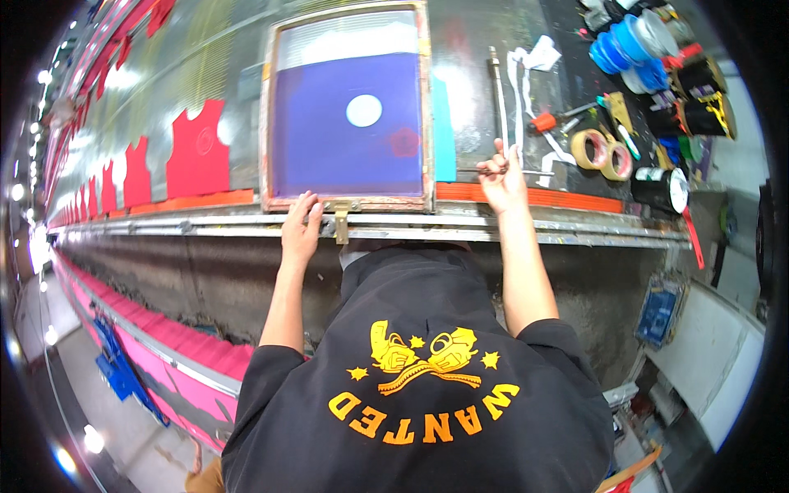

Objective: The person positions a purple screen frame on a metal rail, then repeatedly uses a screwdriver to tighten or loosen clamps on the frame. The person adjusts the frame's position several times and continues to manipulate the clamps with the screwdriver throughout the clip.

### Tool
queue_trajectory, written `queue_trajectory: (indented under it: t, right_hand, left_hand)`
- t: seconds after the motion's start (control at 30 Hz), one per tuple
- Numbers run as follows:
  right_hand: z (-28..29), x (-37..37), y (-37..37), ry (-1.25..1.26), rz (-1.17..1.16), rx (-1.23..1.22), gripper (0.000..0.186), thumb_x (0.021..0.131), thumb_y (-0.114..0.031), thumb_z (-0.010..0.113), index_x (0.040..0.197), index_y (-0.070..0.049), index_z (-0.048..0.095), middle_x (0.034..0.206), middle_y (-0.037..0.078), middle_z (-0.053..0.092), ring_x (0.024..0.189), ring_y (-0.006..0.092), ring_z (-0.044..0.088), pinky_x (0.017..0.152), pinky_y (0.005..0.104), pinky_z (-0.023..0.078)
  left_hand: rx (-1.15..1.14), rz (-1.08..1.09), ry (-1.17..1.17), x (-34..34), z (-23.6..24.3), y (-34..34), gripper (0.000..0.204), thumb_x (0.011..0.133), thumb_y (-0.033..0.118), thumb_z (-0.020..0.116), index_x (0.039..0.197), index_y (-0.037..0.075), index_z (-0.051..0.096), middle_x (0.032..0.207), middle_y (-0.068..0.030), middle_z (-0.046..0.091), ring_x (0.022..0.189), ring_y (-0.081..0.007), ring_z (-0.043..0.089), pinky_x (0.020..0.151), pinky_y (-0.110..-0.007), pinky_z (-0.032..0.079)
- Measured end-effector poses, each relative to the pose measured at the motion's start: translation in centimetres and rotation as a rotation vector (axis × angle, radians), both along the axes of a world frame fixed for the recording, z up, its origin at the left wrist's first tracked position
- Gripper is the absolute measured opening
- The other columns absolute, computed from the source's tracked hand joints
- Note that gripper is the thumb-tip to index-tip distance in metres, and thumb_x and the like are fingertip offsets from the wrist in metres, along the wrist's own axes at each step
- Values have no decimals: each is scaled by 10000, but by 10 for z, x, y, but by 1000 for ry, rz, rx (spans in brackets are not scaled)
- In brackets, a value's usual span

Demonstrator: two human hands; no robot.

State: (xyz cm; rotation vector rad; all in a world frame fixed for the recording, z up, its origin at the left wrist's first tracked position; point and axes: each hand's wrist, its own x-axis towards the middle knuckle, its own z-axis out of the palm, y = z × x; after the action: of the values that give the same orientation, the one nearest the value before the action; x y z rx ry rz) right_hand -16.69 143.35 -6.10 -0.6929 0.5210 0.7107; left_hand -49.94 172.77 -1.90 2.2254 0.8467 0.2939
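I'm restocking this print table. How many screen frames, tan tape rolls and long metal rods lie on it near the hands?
Screen frame: 1
Tan tape rolls: 2
Long metal rod: 1
Total: 4

One head-worn fisheye view looks steeply down over the person's chest and forearms at the long surface (575, 226) just ahead, close in. Straight edges bow toward the rim (dark corners frame the circle), and the floor shows at lower left.
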Motion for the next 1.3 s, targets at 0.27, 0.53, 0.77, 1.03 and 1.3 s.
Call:
queue_trajectory:
  t: [0.27, 0.53, 0.77, 1.03, 1.3]
  right_hand:
    - [-38, 46, -13, 104, -38, -120, 345, 1054, -402, 649, 1053, -60, 691, 872, 59, 686, 846, 214, 652, 936, 446, 556]
    - [-1, 29, -17, 9, -184, -462, 283, 1102, -306, 566, 1114, -23, 546, 1107, 206, 679, 1072, 343, 682, 1046, 529, 550]
    - [-9, 9, 14, -221, -257, -977, 394, 1096, -374, 566, 1142, 17, 586, 907, 114, 722, 758, 219, 725, 676, 330, 598]
    - [-14, 7, 29, -240, -339, -1196, 354, 1073, -356, 590, 1098, -7, 641, 822, 64, 709, 709, 168, 689, 656, 285, 542]
    - [-8, 7, 38, -233, -311, -1307, 326, 1073, -343, 562, 1089, -31, 655, 813, 36, 700, 695, 146, 663, 649, 285, 509]
  left_hand:
    - [41, 265, -91, -40, 23, -2, 291, 1041, 230, 680, 1210, -1, 735, 1249, -157, 733, 1215, -280, 671, 1074, -380, 488]
    - [213, 258, -88, -13, 11, 86, 264, 1018, 167, 686, 1230, 10, 706, 1275, -169, 689, 1215, -320, 639, 1062, -413, 481]
    - [247, -234, -69, 79, 3, 108, 542, 871, 224, 831, 1360, 47, 678, 1444, -246, 593, 1335, -405, 560, 1125, -488, 441]
    - [126, -608, 224, 149, -13, 69, 988, 787, 840, 654, 1578, 264, 508, 1692, -351, 105, 1584, -520, 72, 1235, -666, 44]
    - [183, -701, 304, 142, -36, 70, 1099, 647, 949, 608, 1559, 341, 531, 1706, -365, -19, 1579, -544, -132, 1166, -776, -31]
